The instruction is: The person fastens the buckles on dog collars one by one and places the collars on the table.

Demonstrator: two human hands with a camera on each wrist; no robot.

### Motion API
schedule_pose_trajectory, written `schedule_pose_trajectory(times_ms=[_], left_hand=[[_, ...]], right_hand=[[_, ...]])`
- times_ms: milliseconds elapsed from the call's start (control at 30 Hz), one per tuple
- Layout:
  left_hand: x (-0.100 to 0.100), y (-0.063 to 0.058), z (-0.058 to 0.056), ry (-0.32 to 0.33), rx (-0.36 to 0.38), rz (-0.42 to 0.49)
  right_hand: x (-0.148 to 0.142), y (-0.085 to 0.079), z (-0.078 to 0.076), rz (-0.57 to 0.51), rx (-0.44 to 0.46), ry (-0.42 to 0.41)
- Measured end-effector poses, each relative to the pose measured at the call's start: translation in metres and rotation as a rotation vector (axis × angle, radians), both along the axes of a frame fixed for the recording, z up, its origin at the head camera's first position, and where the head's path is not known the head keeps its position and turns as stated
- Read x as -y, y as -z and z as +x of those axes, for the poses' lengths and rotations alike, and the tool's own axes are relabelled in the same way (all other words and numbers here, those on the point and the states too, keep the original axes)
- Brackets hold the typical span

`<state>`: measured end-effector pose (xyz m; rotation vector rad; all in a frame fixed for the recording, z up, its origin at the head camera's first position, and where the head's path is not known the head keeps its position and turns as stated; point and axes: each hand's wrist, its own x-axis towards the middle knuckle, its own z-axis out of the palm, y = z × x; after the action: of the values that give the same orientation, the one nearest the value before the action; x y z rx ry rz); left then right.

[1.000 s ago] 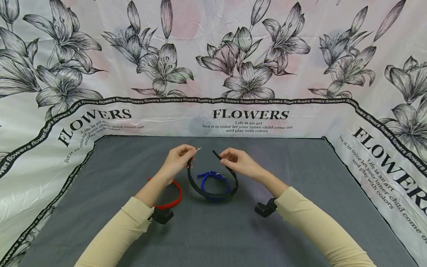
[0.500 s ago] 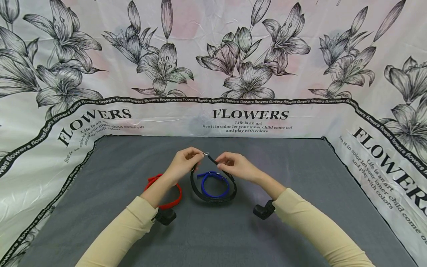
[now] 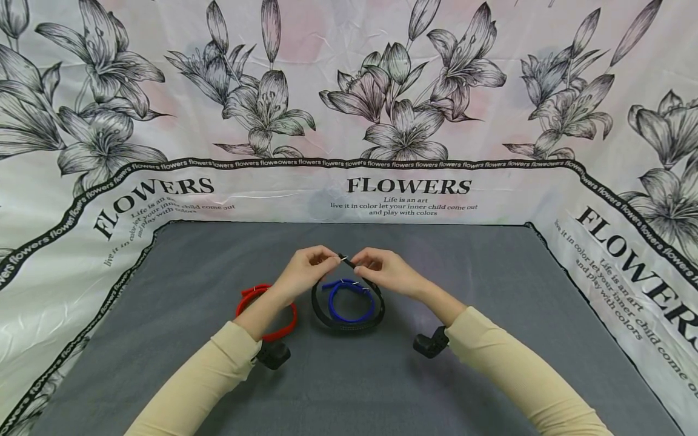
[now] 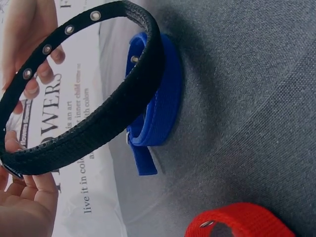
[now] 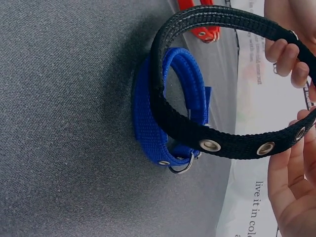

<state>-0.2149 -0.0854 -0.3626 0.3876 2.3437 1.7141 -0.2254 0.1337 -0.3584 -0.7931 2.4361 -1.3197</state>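
Note:
My left hand (image 3: pixel 305 272) pinches the metal buckle end of a black collar (image 4: pixel 108 116). The fingers of my right hand (image 3: pixel 384 271) grip the strap near the other end, which has a row of metal eyelets. Between the hands, the tip meets the buckle; whether it passes through is something I cannot tell. The collar hangs as a loop, its lower curve around the blue collar (image 5: pixel 148 118) in the head view. That blue collar stands on its edge on the grey cloth, buckled into a ring, with a metal D-ring.
A red collar (image 3: pixel 283 332), also looped, lies left of the blue one, partly behind my left forearm. Grey cloth (image 3: pixel 349 387) covers the table. At the back hangs a white flower-printed cloth (image 3: pixel 294 194).
My left hand has moved right and slightly down with the buckle, towards the strap tip. My right hand has shifted slightly left and down. The gap between the collar's ends has closed.

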Motion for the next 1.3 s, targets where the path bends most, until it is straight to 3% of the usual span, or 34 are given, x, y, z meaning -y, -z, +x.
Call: schedule_pose_trajectory(times_ms=[200,533,767,867,1133,1300], left_hand=[[-0.002,0.022,-0.011,0.006,-0.008,-0.011],[-0.006,0.020,-0.009,0.024,0.004,-0.058],[-0.005,0.021,-0.010,0.034,0.033,-0.075],[-0.005,0.021,-0.010,0.030,0.037,-0.054],[-0.006,0.019,-0.011,-0.002,0.018,-0.010],[-0.007,0.018,-0.010,-0.029,-0.005,-0.030]], right_hand=[[-0.004,0.022,-0.014,-0.010,-0.001,0.007],[-0.001,0.021,-0.012,-0.004,-0.004,0.038],[0.003,-0.005,0.005,0.004,-0.014,0.012],[0.003,-0.007,0.007,0.006,-0.023,0.015],[-0.003,0.022,-0.012,0.016,-0.038,0.033],[-0.003,0.023,-0.013,0.015,-0.017,0.041]])
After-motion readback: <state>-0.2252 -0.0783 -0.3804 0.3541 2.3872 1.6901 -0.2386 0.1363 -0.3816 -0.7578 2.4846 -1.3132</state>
